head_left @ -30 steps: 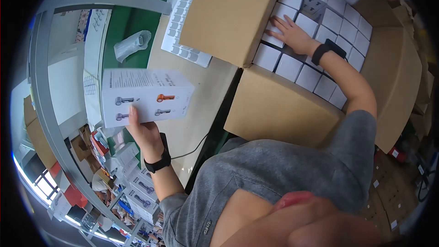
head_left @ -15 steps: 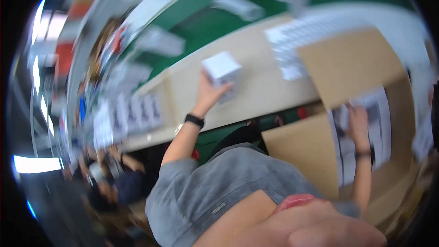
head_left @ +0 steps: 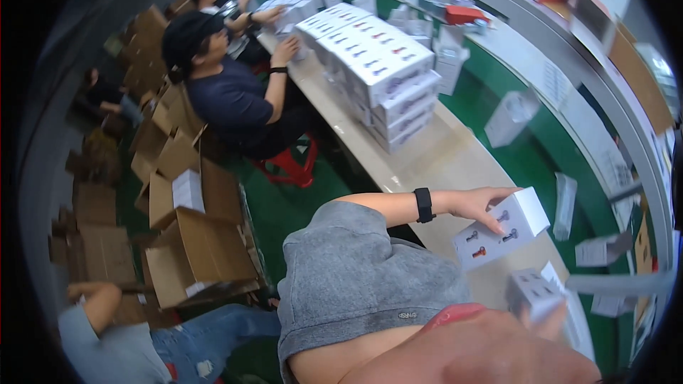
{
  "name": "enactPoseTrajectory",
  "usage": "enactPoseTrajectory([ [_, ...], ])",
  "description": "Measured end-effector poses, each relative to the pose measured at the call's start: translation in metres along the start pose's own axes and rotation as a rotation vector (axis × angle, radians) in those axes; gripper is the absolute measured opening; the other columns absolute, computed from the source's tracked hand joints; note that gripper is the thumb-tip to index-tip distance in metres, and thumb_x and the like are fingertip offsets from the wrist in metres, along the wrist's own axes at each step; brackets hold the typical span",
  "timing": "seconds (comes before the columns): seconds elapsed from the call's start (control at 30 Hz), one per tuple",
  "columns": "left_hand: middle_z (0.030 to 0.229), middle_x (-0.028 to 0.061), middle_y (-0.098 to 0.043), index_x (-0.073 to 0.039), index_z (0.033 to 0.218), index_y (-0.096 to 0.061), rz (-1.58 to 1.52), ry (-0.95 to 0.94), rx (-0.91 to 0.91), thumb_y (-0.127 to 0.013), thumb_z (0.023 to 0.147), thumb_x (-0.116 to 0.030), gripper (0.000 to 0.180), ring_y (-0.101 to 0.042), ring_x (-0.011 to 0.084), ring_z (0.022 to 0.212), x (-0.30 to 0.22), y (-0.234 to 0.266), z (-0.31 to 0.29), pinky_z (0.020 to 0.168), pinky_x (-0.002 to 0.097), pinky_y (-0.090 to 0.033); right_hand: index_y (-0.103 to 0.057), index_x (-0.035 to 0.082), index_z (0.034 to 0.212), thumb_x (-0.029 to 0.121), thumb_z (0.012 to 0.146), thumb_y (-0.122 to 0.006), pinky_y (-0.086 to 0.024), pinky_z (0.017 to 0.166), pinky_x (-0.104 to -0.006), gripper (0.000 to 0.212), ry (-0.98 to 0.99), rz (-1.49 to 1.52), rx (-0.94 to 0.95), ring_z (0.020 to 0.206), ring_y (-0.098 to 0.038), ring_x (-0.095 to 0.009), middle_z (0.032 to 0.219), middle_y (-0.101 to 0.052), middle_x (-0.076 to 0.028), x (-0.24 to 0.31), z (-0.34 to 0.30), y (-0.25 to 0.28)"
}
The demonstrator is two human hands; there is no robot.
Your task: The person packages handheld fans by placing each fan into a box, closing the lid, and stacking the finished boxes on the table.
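Observation:
My left hand [head_left: 478, 206] grips a white cardboard box [head_left: 491, 243] over the table, thumb on the near face and fingers around the top edge. Small pictures of grey and red devices are printed on that face. Closer to me, a second white box [head_left: 533, 290] of the same kind is in my right hand [head_left: 549, 323]. That hand is blurred and partly cut off by the lower part of the view, its fingers around the box's near end. The two boxes are apart.
A long beige table [head_left: 427, 169] bears a tall stack of white boxes [head_left: 380, 53]. Beyond it, white cartons [head_left: 512, 117] lie on a green belt [head_left: 475, 139]. Co-workers [head_left: 228, 89] sit along the left side. Open brown cartons [head_left: 206, 252] and a red stool [head_left: 290, 167] stand behind them.
The view has swung left, bringing the stack and co-workers into sight. My left hand still holds its box. My right hand has come out of the brown carton with a second box.

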State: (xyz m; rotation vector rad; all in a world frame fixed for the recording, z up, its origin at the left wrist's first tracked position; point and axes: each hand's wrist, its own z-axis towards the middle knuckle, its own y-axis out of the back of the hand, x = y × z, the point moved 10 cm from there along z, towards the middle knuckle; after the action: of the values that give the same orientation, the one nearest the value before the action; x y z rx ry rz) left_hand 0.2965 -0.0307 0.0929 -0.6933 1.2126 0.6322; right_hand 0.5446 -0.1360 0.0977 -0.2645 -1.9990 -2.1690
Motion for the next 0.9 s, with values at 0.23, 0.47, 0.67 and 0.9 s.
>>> enactPoseTrajectory([
  [0.23, 0.109, 0.0075, -0.056, -0.001, 0.123, -0.041, -0.408, -0.038, -0.187, -0.068, 0.077, -0.022, 0.057, -0.054, 0.0133, 0.096, -0.029, 0.060, -0.052, 0.084, 0.0296, -0.044, -0.029, -0.007, 0.130, 0.032, 0.063, -0.074, -0.027, 0.101, -0.0425, 0.091, 0.279, -0.049, 0.093, 0.120, -0.038, -0.035, 0.131, -0.037, -0.023, 0.035, 0.067, -0.074],
  [0.47, 0.111, 0.0072, -0.056, 0.000, 0.114, -0.051, -0.172, -0.157, -0.004, -0.058, 0.085, -0.030, 0.043, -0.053, 0.0166, 0.101, -0.047, -0.004, -0.001, 0.085, 0.0316, -0.043, -0.024, -0.003, 0.134, 0.039, 0.065, -0.073, -0.026, 0.101, -0.0432, 0.095, 0.330, 1.113, 0.372, 0.122, -0.033, -0.029, 0.137, -0.028, -0.015, 0.100, 0.063, -0.057],
  [0.67, 0.127, 0.0184, -0.044, 0.001, 0.126, -0.040, 0.649, -0.403, -0.320, -0.057, 0.082, -0.044, 0.065, -0.039, 0.0305, 0.119, -0.095, 0.014, 0.018, 0.098, 0.0389, -0.031, -0.050, -0.005, 0.114, 0.029, 0.085, -0.056, -0.042, 0.086, -0.0342, 0.046, -0.027, 1.187, 0.309, 0.101, -0.051, -0.021, 0.111, -0.053, -0.013, 0.134, 0.079, -0.047],
  [0.9, 0.121, 0.0183, -0.043, 0.000, 0.129, -0.034, 0.368, -0.017, -0.295, -0.081, 0.056, -0.036, 0.094, -0.046, 0.0277, 0.110, -0.061, 0.035, 0.008, 0.092, 0.0367, -0.039, -0.050, -0.002, 0.116, 0.021, 0.077, -0.063, -0.045, 0.080, -0.0362, 0.047, 0.462, 0.568, 0.111, 0.095, -0.057, -0.033, 0.106, -0.058, -0.020, 0.161, 0.098, 0.018],
])
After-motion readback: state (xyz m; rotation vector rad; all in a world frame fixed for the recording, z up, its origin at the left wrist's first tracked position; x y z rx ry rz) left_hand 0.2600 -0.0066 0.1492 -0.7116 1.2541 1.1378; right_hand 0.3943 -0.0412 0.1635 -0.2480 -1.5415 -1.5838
